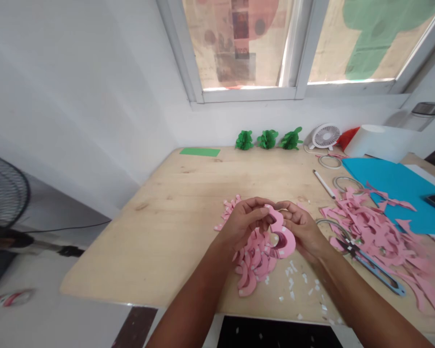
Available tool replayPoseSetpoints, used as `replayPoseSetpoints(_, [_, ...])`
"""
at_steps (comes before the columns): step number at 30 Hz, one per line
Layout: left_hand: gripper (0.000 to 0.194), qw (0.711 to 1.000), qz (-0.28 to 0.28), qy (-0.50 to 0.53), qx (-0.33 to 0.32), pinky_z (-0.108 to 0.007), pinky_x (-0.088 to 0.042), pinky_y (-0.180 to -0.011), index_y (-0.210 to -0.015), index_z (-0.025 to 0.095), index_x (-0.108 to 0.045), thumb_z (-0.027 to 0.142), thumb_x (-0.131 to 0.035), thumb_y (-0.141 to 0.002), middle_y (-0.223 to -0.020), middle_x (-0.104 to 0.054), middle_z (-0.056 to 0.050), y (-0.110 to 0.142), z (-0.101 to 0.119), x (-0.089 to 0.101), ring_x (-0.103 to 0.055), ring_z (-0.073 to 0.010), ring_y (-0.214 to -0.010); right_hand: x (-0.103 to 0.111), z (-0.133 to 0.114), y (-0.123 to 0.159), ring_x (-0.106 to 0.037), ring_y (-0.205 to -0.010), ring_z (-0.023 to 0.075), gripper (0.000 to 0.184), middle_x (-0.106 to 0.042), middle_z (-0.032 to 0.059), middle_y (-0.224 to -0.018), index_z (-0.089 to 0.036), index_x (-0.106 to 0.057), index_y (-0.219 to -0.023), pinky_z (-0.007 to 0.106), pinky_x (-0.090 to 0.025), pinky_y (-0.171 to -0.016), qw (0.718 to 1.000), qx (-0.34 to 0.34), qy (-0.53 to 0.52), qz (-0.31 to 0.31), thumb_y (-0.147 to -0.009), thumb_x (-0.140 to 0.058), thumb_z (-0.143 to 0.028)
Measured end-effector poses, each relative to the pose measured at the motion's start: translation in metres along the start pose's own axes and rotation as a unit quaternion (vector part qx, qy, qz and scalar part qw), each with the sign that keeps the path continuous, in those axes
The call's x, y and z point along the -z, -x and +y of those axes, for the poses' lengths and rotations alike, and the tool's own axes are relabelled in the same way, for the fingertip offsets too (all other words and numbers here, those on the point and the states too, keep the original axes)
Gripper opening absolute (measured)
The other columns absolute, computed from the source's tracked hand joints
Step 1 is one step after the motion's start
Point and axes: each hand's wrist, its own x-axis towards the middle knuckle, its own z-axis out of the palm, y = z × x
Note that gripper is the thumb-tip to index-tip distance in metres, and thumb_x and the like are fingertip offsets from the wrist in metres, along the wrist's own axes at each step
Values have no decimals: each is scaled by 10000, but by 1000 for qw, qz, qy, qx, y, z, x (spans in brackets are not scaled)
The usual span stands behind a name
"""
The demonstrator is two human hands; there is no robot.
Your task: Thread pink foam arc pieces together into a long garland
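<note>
Both hands meet over the wooden table, with a curved pink paper piece (283,237) between them. My left hand (248,217) is closed, thumb and fingers pinching the upper end of the pink paper. From the other side, my right hand (299,224) grips its edge, fingers curled. Small white patches dot the curved paper. Under my left hand lies a heap of curved pink paper pieces (252,270), several with white tabs. A smaller cluster of pink pieces (230,210) sits just behind my left hand, partly hidden by it.
White paper bits (292,282) are scattered near the front edge. Blue-handled scissors (377,268) and pink scraps (384,237) lie to the right, near tape rolls (348,183), a pen (324,183) and blue sheets (387,183). Green paper ornaments (267,139) and a small fan (325,136) stand along the wall.
</note>
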Motion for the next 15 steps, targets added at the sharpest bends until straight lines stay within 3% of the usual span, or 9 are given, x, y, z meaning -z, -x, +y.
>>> replayPoseSetpoints(7, [270, 1000, 22, -18, 6, -187, -448, -454, -923, 125, -662, 247, -706, -685, -625, -625, -15, -1, 1, -1, -541, -82, -502, 5, 1, -2, -603, -608, 125, 312, -658, -15, -696, -200, -580, -982, 235, -438, -572, 994, 29, 108, 17, -717, -724, -277])
replayPoseSetpoints(15, [347, 997, 60, -37, 0, -221, -456, -490, -957, 131, -619, 263, -716, -651, -683, -631, -17, -5, -4, -1, -547, -87, -509, 6, -2, -2, -538, -595, 121, 310, -593, -37, -644, -193, -541, -1001, 247, -398, -592, 973, 73, 202, 82, -746, -685, -295])
